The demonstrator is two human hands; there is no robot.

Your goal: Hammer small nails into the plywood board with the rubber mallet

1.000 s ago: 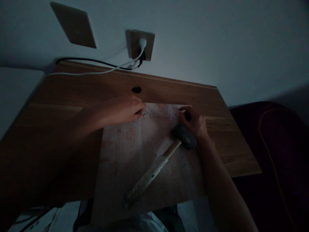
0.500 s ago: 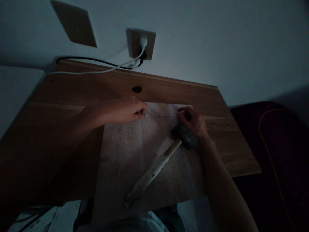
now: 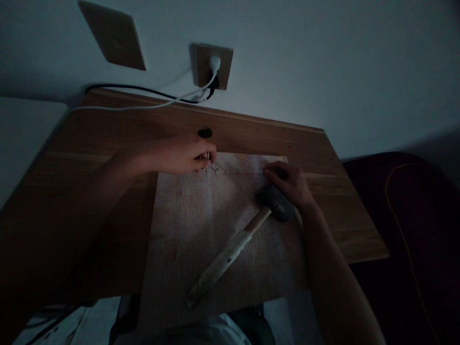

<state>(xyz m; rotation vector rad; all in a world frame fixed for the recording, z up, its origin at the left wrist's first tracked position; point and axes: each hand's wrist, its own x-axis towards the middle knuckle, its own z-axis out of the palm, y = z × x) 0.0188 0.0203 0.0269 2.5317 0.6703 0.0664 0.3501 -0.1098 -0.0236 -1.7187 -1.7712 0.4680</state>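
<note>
A row of small shiny nails (image 3: 227, 170) stands along the far part of a pale wooden board (image 3: 187, 220). At the row's left end, my left hand (image 3: 190, 155) is closed, its thumb and fingers pinched together. Something thin and shiny shows between those fingers, too small to name. My right hand (image 3: 287, 179) is closed with fingertips pinched at the row's right end; what they hold is hidden. Just below it lies a mallet (image 3: 275, 203) with a black head and worn wooden handle, slanting across the board.
The board rests on a wooden table (image 3: 355, 220) with a round cable hole (image 3: 204, 132). Behind, white and black cables (image 3: 143, 105) run to a wall socket (image 3: 224, 67). A dark cushioned surface (image 3: 413, 230) stands at the right. The scene is dim.
My left hand has moved slightly left and up, uncovering more of the nails. My right hand has stayed nearly in place, its fingertips now closer to the row's end.
</note>
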